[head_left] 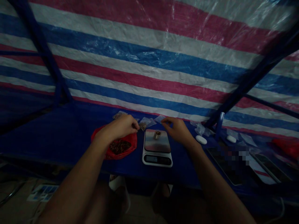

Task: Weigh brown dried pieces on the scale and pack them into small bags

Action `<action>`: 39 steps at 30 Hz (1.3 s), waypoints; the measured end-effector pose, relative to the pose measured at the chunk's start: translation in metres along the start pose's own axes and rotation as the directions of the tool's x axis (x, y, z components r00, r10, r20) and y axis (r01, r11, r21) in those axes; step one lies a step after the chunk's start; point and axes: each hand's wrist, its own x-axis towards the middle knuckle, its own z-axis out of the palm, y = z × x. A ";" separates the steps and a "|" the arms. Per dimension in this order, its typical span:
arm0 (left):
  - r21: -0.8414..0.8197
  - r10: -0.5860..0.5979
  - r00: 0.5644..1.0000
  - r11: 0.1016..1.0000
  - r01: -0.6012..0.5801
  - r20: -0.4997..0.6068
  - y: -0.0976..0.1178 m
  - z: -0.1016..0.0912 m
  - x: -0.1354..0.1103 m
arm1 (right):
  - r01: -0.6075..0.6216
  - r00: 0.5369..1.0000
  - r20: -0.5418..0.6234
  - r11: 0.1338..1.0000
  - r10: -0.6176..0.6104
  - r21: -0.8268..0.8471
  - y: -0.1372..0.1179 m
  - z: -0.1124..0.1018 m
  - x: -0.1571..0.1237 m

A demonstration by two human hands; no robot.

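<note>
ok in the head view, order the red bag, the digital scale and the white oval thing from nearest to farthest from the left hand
From the left hand:
1. Red plastic bag, just below the hand
2. Digital kitchen scale, to the hand's right
3. White oval object, farther right, beyond the scale

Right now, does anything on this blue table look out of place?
A blocky pixelated patch covers part of the dark flat tablet at the right, hiding its surface. The dark pieces lie inside the red plastic bag, so nothing looks spilled.
</note>
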 end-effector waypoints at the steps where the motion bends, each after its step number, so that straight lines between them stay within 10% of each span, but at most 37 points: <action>1: -0.023 0.044 0.999 0.999 -0.044 -0.007 0.010 0.002 0.007 | -0.005 0.999 -0.052 1.000 0.005 0.015 0.003 -0.001 -0.001; 7: -0.035 0.247 0.969 0.968 -0.247 -0.004 0.049 0.029 0.056 | -0.041 0.992 -0.113 0.997 0.047 0.062 0.021 0.002 -0.010; 18: -0.047 0.289 0.954 0.957 -0.285 0.085 0.045 0.062 0.081 | -0.012 0.995 -0.097 0.996 0.020 0.086 0.029 0.002 -0.013; 39: -0.085 0.246 0.960 0.962 -0.259 -0.136 0.035 0.050 0.070 | -0.034 0.999 0.036 0.996 0.031 0.082 0.048 0.015 -0.012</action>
